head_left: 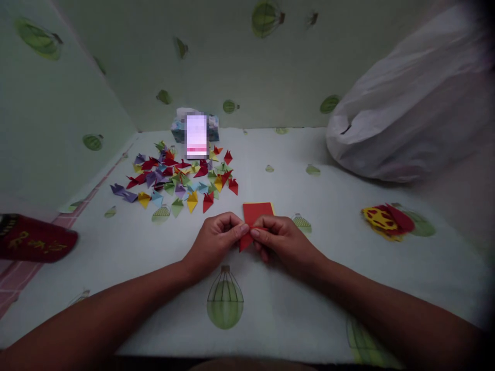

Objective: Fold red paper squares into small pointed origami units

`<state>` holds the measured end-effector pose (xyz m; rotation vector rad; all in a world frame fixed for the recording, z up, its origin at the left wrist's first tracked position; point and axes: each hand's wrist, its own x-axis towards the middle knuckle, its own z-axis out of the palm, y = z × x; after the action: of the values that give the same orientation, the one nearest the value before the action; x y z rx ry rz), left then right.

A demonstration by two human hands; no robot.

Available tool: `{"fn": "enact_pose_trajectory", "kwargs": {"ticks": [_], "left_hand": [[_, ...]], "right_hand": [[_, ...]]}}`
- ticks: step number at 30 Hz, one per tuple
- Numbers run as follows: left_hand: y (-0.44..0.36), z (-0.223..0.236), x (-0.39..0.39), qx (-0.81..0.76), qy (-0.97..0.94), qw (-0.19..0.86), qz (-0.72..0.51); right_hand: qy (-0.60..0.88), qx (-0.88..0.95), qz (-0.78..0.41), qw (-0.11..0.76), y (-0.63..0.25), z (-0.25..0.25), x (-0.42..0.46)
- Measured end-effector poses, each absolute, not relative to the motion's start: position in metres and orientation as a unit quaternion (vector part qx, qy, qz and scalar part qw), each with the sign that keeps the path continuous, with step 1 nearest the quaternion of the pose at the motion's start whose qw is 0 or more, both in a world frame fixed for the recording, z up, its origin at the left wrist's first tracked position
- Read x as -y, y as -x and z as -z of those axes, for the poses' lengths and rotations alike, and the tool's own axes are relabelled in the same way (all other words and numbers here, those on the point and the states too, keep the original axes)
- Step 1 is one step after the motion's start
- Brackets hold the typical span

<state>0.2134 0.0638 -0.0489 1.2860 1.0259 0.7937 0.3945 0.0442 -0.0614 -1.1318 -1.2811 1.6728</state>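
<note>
Between my two hands is a small folded piece of red origami paper (246, 242), its pointed end aimed down toward me. My left hand (219, 238) pinches its left side between thumb and fingers. From the other side, my right hand (281, 241) grips it the same way, with the thumb on top. Just beyond my fingertips lies a stack of square paper sheets (258, 210), red on top with a yellow edge showing. Farther back on the left, many folded paper cranes (178, 178) in several colours lie in a loose pile.
A phone (197, 135) with a blurred screen leans against a tissue box (214, 127). At the right stand a large white plastic bag (402, 113) and some red and yellow cut-outs (386, 221). A dark red object with gold writing (38, 239) lies at the left edge.
</note>
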Motion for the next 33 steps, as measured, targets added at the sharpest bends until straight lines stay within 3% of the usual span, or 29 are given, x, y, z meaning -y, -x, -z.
{"fn": "enact_pose_trajectory", "kwargs": {"ticks": [8,17,27,33], "left_hand": [[-0.212,0.051,-0.068,-0.424,-0.592,0.599,-0.332],[-0.216,0.048,-0.065,-0.44,-0.589,0.547,-0.4],[-0.215,0.057,-0.072,-0.409,-0.611,0.55,-0.396],[-0.213,0.061,-0.073,-0.4,-0.56,0.588,-0.426]], "right_hand": [[0.479,0.62,-0.499,0.372,-0.394,0.055,-0.045],[0.408,0.515,-0.632,0.411,-0.389,0.064,-0.048],[0.444,0.538,-0.552,0.457,-0.387,0.065,-0.048],[0.416,0.495,-0.595,0.477,-0.388,0.062,-0.049]]}}
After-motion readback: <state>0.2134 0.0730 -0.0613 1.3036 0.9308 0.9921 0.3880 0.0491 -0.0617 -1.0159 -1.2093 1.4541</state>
